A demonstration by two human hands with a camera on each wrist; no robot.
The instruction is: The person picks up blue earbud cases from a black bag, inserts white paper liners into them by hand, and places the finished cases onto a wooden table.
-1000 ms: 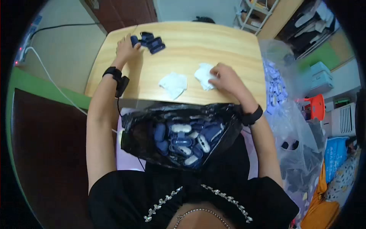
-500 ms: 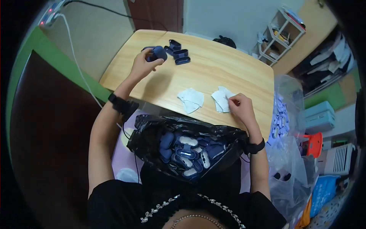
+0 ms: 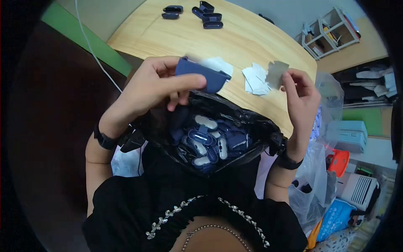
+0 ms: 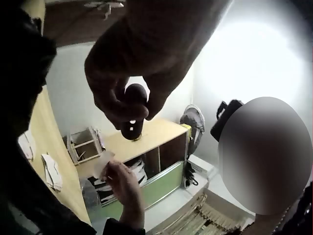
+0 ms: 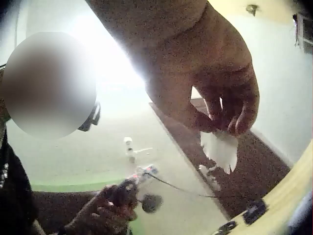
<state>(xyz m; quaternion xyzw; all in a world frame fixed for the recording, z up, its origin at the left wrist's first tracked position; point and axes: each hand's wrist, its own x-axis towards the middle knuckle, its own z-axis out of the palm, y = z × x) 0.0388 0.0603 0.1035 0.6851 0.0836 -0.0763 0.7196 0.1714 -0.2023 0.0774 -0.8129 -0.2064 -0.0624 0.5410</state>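
Observation:
In the head view my left hand (image 3: 153, 86) grips a navy earbud case (image 3: 194, 75) above the table's near edge, thumb across its front. The same case (image 4: 133, 128) appears end-on in the left wrist view. My right hand (image 3: 305, 94) pinches a small thin sheet (image 3: 276, 74) with notched edges. It looks greyish from the head and white in the right wrist view, where the sheet (image 5: 221, 149) hangs from the fingertips. Two piles of similar white sheets lie on the table, a right pile (image 3: 255, 80) and a left pile (image 3: 219, 65) partly hidden behind the case.
A black plastic bag (image 3: 262, 119) sits open on the lap, filled with several navy cases (image 3: 201, 137). Open navy cases (image 3: 212, 17) lie at the far side of the wooden table (image 3: 168, 40), with another open case (image 3: 172, 11) left of them. Clear plastic bags (image 3: 312, 168) stand at right.
My left hand has picked up the case from the far left of the table and brought it back toward me. My right hand has lifted a sheet off the right pile.

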